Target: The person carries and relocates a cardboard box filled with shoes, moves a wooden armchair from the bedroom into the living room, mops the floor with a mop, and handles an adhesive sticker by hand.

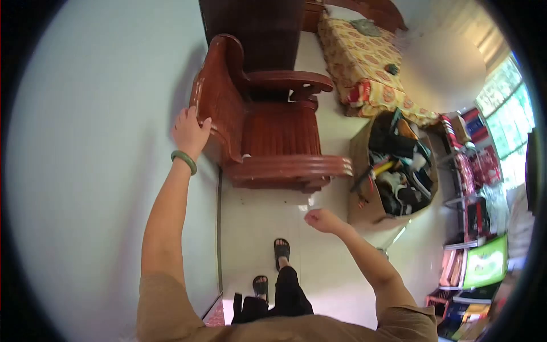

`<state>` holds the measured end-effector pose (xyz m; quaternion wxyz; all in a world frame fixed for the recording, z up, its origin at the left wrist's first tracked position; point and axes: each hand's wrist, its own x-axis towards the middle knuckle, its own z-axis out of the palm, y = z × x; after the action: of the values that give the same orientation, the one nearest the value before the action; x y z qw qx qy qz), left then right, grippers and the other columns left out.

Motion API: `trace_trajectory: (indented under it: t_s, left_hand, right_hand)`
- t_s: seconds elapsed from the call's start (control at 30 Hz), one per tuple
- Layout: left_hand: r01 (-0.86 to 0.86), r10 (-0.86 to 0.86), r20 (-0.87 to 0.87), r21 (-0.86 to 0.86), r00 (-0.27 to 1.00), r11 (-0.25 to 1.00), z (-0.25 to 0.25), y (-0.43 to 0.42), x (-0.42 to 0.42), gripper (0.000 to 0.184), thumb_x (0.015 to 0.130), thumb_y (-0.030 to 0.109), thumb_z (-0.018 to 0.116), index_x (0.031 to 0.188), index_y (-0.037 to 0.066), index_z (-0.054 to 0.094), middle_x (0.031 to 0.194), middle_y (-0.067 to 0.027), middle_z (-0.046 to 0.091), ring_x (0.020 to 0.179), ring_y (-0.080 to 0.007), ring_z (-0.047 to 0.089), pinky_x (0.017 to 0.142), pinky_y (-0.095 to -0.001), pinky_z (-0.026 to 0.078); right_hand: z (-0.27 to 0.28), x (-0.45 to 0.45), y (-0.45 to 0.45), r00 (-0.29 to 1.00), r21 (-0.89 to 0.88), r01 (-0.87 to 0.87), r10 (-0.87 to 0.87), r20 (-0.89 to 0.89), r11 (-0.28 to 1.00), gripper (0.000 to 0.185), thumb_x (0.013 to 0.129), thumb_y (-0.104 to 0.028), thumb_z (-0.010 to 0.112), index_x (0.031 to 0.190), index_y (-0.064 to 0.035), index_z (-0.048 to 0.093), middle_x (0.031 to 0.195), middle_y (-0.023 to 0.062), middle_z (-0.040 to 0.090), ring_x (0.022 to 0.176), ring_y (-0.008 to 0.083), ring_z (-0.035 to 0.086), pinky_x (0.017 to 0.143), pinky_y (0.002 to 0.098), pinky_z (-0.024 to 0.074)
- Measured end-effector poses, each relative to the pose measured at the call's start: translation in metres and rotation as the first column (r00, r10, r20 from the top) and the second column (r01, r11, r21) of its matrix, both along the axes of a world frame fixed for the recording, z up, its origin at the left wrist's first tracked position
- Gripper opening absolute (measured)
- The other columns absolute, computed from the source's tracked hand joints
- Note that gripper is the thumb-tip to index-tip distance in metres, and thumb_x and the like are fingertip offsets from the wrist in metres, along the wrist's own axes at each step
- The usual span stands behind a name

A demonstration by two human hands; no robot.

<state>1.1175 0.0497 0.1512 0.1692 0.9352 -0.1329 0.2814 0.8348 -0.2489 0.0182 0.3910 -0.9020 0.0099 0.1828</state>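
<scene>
My left hand (pixel 192 132), with a green bangle (pixel 184 162) at the wrist, rests over the top edge of the backrest of a reddish-brown wooden armchair (pixel 279 130). Its fingers lie on the wall side and the thumb points toward the seat, so it grips the edge. The chair stands upright on the tiled floor, its back close to the wall. My right hand (pixel 323 220) hangs over the floor in front of the near armrest, apart from the chair. Its fingers are curled into a loose fist, and nothing shows in it.
An open cardboard box (pixel 364 196) full of mixed items stands right of the chair. Behind is a bed (pixel 364 57) with a patterned cover. A dark cabinet (pixel 253 34) stands past the chair. Shelves with books and a green item (pixel 485 262) line the right side.
</scene>
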Motion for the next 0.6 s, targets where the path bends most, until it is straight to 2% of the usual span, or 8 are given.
trace_trajectory:
  t_s: [0.07,0.13,0.17,0.3,0.37,0.4,0.47,0.6]
  left_hand:
    - [-0.149,0.159,-0.059,0.144,0.986,0.978,-0.018,-0.006,0.047,0.055,0.075,0.035,0.058,0.118,0.005,0.041,0.107,-0.0156,0.052,0.096,-0.0321,0.051,0.084,-0.0449,0.037]
    - [-0.176,0.128,-0.443,-0.070,0.887,0.982,-0.043,-0.003,0.091,0.071,0.072,0.041,0.059,0.128,0.008,0.031,0.107,-0.0164,0.052,0.096,-0.0339,0.050,0.084,-0.0472,0.036]
    - [-0.253,0.264,-0.376,0.079,0.888,0.964,-0.043,-0.012,0.084,0.073,0.072,0.037,0.059,0.131,0.008,0.027,0.108,-0.0175,0.051,0.096,-0.0347,0.050,0.084,-0.0472,0.036]
    - [-0.291,0.319,-0.104,0.220,0.942,0.931,-0.072,-0.016,0.088,0.069,0.072,0.031,0.059,0.130,0.007,0.030,0.109,-0.0199,0.050,0.096,-0.0351,0.051,0.083,-0.0442,0.037]
    - [-0.113,0.112,0.017,0.110,0.994,0.988,-0.077,-0.011,0.089,0.063,0.071,0.021,0.058,0.127,0.003,0.034,0.108,-0.0214,0.050,0.096,-0.0354,0.050,0.082,-0.0420,0.038]
    - [-0.117,0.117,0.011,0.130,0.993,0.985,-0.079,-0.010,0.092,0.063,0.071,0.021,0.058,0.127,0.003,0.034,0.108,-0.0214,0.050,0.096,-0.0354,0.050,0.082,-0.0420,0.038]
    - [0.011,-0.019,0.090,0.084,0.996,0.996,-0.077,-0.011,0.091,0.059,0.069,0.014,0.057,0.123,-0.002,0.039,0.108,-0.0205,0.050,0.095,-0.0360,0.049,0.081,-0.0420,0.039]
    - [0.020,-0.031,0.082,0.135,0.996,0.991,-0.076,-0.012,0.092,0.056,0.069,0.011,0.054,0.121,-0.005,0.040,0.111,-0.0206,0.049,0.095,-0.0371,0.048,0.082,-0.0418,0.039]
  right_hand:
    - [-0.027,0.089,-0.006,0.997,-0.110,-0.025,0.032,0.066,0.994,0.025,0.081,-0.026,0.050,0.087,-0.0049,0.061,0.083,0.0161,0.061,0.079,0.0324,0.059,0.070,0.0378,0.0461]
    - [-0.052,0.173,0.003,0.979,0.138,0.135,-0.154,0.136,0.981,0.022,0.080,-0.023,0.050,0.088,-0.0055,0.061,0.082,0.0180,0.060,0.079,0.0342,0.058,0.069,0.0391,0.0459]
    - [-0.073,0.211,0.007,0.970,0.138,0.134,-0.158,0.187,0.981,0.021,0.081,-0.021,0.049,0.088,-0.0059,0.061,0.084,0.0182,0.060,0.080,0.0338,0.058,0.069,0.0399,0.0458]
    - [-0.173,0.343,0.028,0.970,-0.017,0.005,-0.001,0.241,1.000,0.022,0.081,-0.019,0.047,0.095,-0.0098,0.062,0.094,0.0171,0.060,0.089,0.0314,0.058,0.075,0.0398,0.0457]
    - [-0.211,0.381,0.046,0.981,-0.180,-0.177,0.160,-0.107,0.968,0.027,0.082,-0.019,0.047,0.104,-0.0157,0.060,0.104,0.0121,0.059,0.098,0.0259,0.056,0.081,0.0376,0.0450]
    - [-0.232,0.394,0.053,0.979,-0.159,-0.184,0.168,-0.112,0.970,0.027,0.082,-0.019,0.047,0.104,-0.0157,0.060,0.104,0.0121,0.059,0.098,0.0259,0.056,0.081,0.0376,0.0450]
    - [-0.267,0.415,0.070,0.830,-0.283,-0.534,0.430,-0.356,0.796,0.027,0.082,-0.027,0.047,0.105,-0.0218,0.060,0.106,0.0090,0.059,0.100,0.0264,0.055,0.084,0.0396,0.0434]
    - [-0.316,0.424,0.090,0.793,-0.294,-0.573,0.428,-0.433,0.765,0.028,0.083,-0.026,0.046,0.107,-0.0240,0.059,0.109,0.0064,0.058,0.101,0.0251,0.055,0.083,0.0407,0.0442]
